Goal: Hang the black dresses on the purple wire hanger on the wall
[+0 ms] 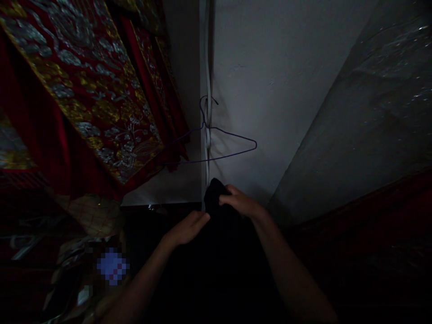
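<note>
A black garment (216, 191) is held up in front of me, its kind too dark to make out. My right hand (238, 201) grips it near the top, thumb on the near side and fingers behind. On the other side my left hand (189, 228) is closed on its edge, fingertips against the cloth. Above both hands an empty wire hanger (232, 134) hangs by its hook near a pale cord (208, 81) in the wall corner. Neither hand touches the hanger. The lower part of the garment merges into darkness.
Red embroidered cloths (111, 112) with gold and silver patterns hang at the left, partly behind the hanger. A clear plastic sheet (354, 126) covers things at the right. The pale wall (270, 54) stands ahead. Dim clutter lies at the lower left, with a blurred blue patch.
</note>
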Demonstrator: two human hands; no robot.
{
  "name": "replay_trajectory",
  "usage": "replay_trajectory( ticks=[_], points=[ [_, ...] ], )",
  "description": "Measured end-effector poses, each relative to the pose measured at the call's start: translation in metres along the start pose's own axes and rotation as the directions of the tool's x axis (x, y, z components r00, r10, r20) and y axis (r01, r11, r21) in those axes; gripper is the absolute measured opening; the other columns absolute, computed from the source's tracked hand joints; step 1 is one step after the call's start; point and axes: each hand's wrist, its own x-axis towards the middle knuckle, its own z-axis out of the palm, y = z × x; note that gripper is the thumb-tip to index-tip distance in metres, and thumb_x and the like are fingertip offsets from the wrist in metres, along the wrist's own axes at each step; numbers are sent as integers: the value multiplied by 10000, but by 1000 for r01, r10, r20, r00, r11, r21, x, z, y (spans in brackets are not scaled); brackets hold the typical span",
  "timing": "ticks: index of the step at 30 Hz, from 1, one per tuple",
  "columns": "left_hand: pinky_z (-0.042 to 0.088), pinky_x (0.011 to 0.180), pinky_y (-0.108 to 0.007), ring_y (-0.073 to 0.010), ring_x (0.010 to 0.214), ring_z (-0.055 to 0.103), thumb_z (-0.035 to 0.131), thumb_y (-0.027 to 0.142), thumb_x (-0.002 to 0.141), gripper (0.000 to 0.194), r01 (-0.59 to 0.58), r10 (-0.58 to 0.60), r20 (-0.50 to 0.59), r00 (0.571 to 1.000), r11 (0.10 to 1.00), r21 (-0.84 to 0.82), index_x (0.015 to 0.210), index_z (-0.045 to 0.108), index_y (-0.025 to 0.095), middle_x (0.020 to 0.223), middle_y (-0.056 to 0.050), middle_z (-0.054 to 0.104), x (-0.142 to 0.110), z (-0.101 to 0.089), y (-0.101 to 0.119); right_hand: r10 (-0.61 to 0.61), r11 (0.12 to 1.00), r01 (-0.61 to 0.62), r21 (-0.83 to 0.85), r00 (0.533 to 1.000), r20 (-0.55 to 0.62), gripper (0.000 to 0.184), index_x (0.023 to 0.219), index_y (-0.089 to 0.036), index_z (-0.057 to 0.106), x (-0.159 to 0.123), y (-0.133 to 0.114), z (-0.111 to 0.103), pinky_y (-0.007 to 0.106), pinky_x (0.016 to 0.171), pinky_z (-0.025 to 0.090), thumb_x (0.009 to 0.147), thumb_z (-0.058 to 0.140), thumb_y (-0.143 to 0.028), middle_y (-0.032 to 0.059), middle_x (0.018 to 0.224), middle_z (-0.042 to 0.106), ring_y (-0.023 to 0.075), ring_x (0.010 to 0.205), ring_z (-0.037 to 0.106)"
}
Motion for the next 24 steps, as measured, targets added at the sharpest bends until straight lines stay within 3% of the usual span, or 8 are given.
replay_trajectory(
  ticks=[3,6,8,10,15,18,21,24],
  points=[
    [484,581,-258,-195,640,651,576,486,926,365,83,-109,161,981,984,161,786,742,193,735,-31,723,-11,-12,-18,-270,957,259,-129,960,-71,165,695,-184,706,33,-22,-28,244,616,439,617,565,-152,-9,677,664,152,654,579],
    [505,685,-276,-228,777,699,598,424,921,258,71,-89,77,993,975,210,929,757,220,896,-51,763,-13,-34,-20,-475,875,433,-217,855,-208,401,948,-186,747,70,-23,-36,264,789,457,625,520,-112,15,940,728,163,853,628],
    [511,750,-296,-249,862,712,586,374,925,227,63,-68,15,998,970,233,1015,749,245,1000,-67,766,-11,-51,-19,-435,894,373,-248,856,-278,324,940,-167,733,87,-14,-35,271,773,453,685,534,-149,24,902,726,168,834,628],
    [502,752,-312,-264,854,714,573,324,917,211,113,-98,-61,993,939,326,1025,736,244,984,-89,762,-9,-67,-22,-357,917,265,-297,877,-321,175,784,-150,709,94,-7,-36,270,688,431,741,554,-219,17,730,683,173,728,607],
    [437,688,-323,-262,729,668,542,254,884,127,255,-190,-175,966,804,537,871,664,222,790,-90,702,-1,-105,-22,-401,851,224,-475,862,-312,238,522,-172,592,81,-21,-59,252,534,299,713,647,-305,-21,512,505,135,546,486],
    [411,687,-314,-224,711,606,497,296,907,160,164,-9,-263,965,802,575,787,576,227,774,-52,634,11,-124,-1,-427,834,219,-507,838,-341,340,432,-193,485,75,-36,-68,256,492,233,700,662,-304,-29,449,415,110,486,421],
    [406,699,-296,-191,717,552,465,358,941,231,42,217,-371,903,814,580,762,518,221,763,-19,572,31,-138,27,-364,877,187,-444,861,-356,350,434,-197,471,72,-41,-64,252,472,229,707,654,-318,-29,450,422,104,469,415],
    [423,733,-279,-177,748,565,437,364,971,262,-33,327,-427,843,823,566,805,560,203,783,-21,600,53,-145,46,-303,916,192,-351,906,-296,297,487,-185,517,66,-34,-52,242,473,255,716,634,-331,-35,473,455,104,476,423]
  ],
)
